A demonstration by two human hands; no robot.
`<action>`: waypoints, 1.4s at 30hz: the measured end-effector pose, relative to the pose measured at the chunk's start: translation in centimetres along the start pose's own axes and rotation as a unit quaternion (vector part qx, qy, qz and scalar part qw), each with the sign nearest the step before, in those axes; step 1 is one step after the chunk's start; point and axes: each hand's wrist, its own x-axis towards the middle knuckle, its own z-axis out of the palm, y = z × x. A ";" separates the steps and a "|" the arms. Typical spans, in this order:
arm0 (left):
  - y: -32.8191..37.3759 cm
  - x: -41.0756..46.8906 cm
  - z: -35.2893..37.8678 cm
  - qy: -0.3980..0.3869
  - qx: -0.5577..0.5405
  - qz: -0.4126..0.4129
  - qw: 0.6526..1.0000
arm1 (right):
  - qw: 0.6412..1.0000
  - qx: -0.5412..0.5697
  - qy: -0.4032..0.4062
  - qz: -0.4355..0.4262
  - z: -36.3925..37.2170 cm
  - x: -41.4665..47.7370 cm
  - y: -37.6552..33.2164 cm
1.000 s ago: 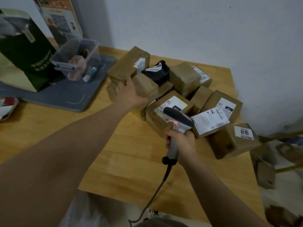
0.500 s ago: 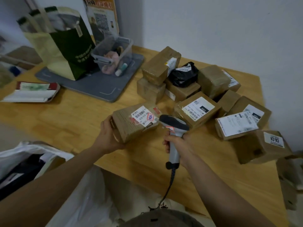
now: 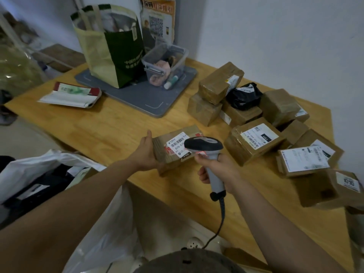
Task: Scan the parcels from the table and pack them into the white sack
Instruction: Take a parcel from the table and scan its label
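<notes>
- Head view, centre: left grip clasps a brown taped cardboard parcel, label up at the wooden desk edge for reading.
- Right grip wraps a grey handheld scanner aimed at it; white plastic sack waits lower left.

Probably a parcel pickup point: labelled parcels heaped on a wooden table, QR-code poster behind.

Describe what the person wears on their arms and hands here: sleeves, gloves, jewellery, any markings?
The left hand and right hand are bare: no gloves, rings, watch or wristband show. The left arm and right arm are uncovered to the frame's edge, with no sleeve or marking in view.
</notes>
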 end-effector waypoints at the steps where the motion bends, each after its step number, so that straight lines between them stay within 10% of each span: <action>1: 0.2 0.0 0.0 0.003 0.020 0.007 1.000 | 1.000 -0.015 -0.004 -0.002 0.0 -0.2 -0.4; 12: -0.7 -1.3 -2.5 0.169 0.178 0.122 0.962 | 0.992 -0.117 0.025 -0.047 1.4 -1.4 -1.5; 42: -1.8 -1.6 -2.8 0.179 0.188 0.112 0.959 | 0.987 -0.143 0.023 -0.068 3.1 -0.8 -1.3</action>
